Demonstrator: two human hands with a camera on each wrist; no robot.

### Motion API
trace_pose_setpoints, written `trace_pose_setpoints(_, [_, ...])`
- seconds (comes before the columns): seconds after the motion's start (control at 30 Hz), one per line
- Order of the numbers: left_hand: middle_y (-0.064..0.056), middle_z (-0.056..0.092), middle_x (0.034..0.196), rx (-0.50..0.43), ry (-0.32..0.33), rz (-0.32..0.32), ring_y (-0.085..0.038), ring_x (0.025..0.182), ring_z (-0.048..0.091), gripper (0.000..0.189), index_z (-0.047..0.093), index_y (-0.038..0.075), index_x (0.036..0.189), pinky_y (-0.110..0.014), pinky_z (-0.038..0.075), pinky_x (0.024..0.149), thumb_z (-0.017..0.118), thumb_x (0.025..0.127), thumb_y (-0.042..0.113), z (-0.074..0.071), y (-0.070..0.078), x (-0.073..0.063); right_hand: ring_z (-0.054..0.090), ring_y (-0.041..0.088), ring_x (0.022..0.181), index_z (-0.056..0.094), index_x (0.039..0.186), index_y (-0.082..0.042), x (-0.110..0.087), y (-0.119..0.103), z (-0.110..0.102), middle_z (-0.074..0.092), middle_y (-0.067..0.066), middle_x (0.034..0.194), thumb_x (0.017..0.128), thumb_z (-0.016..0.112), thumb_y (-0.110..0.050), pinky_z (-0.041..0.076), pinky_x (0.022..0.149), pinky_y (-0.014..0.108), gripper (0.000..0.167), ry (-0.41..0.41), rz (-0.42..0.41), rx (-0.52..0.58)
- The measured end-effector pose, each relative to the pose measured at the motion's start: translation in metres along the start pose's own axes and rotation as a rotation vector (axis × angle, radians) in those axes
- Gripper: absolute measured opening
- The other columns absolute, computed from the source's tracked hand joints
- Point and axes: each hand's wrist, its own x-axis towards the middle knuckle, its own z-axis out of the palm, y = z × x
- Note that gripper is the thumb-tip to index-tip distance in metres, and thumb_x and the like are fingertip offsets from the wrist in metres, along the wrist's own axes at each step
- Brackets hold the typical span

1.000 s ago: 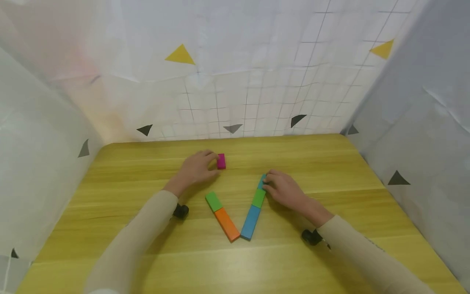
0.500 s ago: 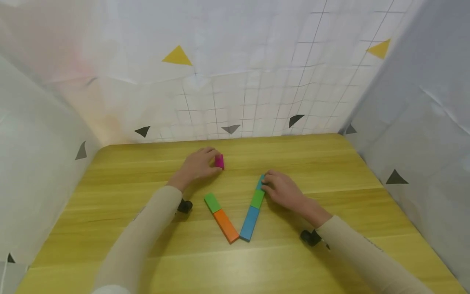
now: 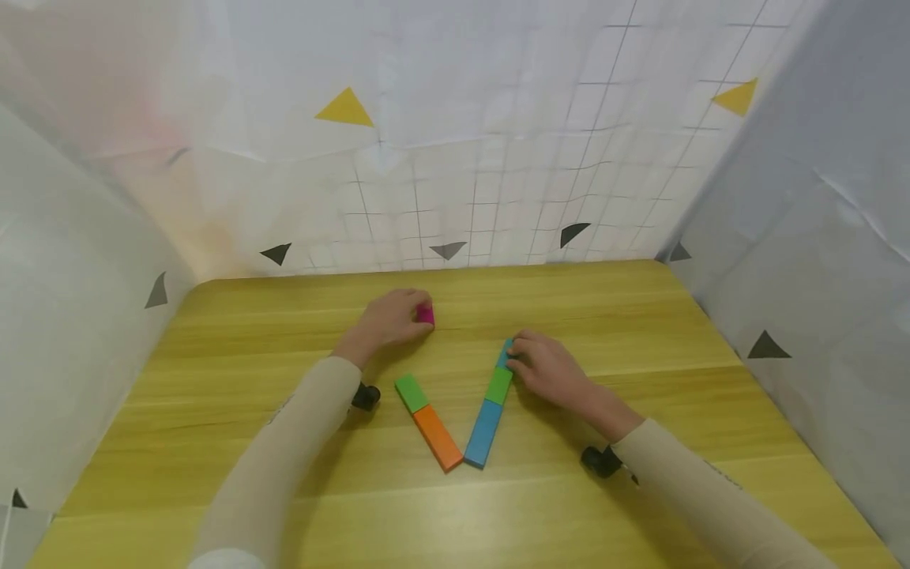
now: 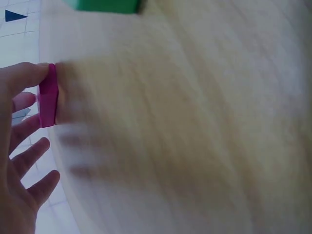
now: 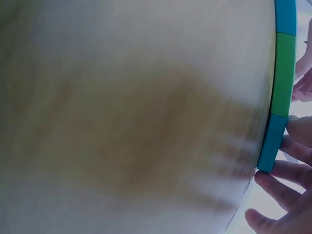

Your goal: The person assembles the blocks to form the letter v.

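Note:
My left hand pinches a small magenta block between thumb and fingertips near the back of the table. In the left wrist view the other fingers are spread apart. My right hand has its thumb and fingertips at the far blue block, gripping it at the end of a row. That row continues toward me with a green block and a longer blue block. A second row, a green block and an orange block, slants in to meet it, forming a V.
The wood-grain table ends at a white back wall sheet with grid lines and triangle marks. White side sheets stand left and right. A dark camera sits at the right wrist.
My left hand has moved slightly right and closed its thumb and fingers onto the magenta block. My right hand and the V of blocks stay in place.

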Motion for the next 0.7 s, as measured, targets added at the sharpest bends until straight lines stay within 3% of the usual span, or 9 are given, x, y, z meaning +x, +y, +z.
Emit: trace_pose_setpoints(0.7, [0.003, 0.063, 0.097, -0.007, 0.009, -0.004, -0.019, 0.087, 0.055, 0.026, 0.059, 0.024, 0.105, -0.032, 0.048, 0.075, 0.067, 0.089, 0.043, 0.0012, -0.0057, 0.0004, 0.066, 0.021, 0.097, 0.072, 0.104, -0.005, -0.0007, 0.0032, 0.0026, 0.068, 0.006, 0.105, 0.092, 0.070, -0.014, 0.056, 0.087, 0.040, 0.015, 0.004, -0.010, -0.006])
